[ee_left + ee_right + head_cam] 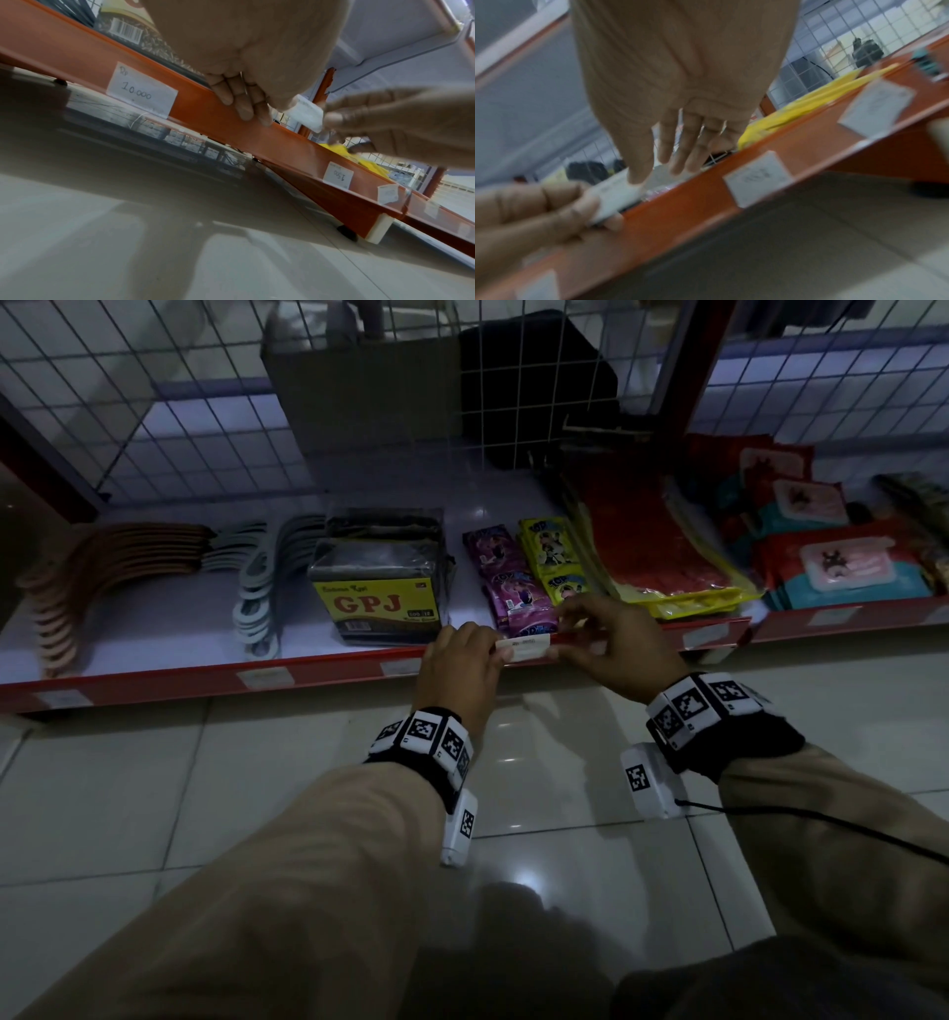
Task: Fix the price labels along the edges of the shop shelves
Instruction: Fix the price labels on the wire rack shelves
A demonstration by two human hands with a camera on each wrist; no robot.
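A low shelf (pixel 154 629) with a red front edge (pixel 318 667) stands on a pale tiled floor (pixel 257 762) in a dim shop, with wire mesh (pixel 205 403) behind it. Beyond the left hand (pixel 457 667) sits a black pack marked GPJ (pixel 382 588); further left of it lie hangers (pixel 154 562). Beyond the right hand (pixel 611 642) are purple sachets (pixel 506 577) and yellow sachets (pixel 552 552), with red and yellow packs (pixel 662 546) to its right.

A white label (pixel 524 647) is held between the two hands, right at the top of the red edge. The left hand pinches its left end, thumb on the near face; other fingers (pixel 241 101) lie against the edge. The right hand pinches the right end, thumb below and fingers arched over the top. Both forearms reach forward and down, wrists near each other. Other labels (pixel 141 90) sit along the edge to either side.
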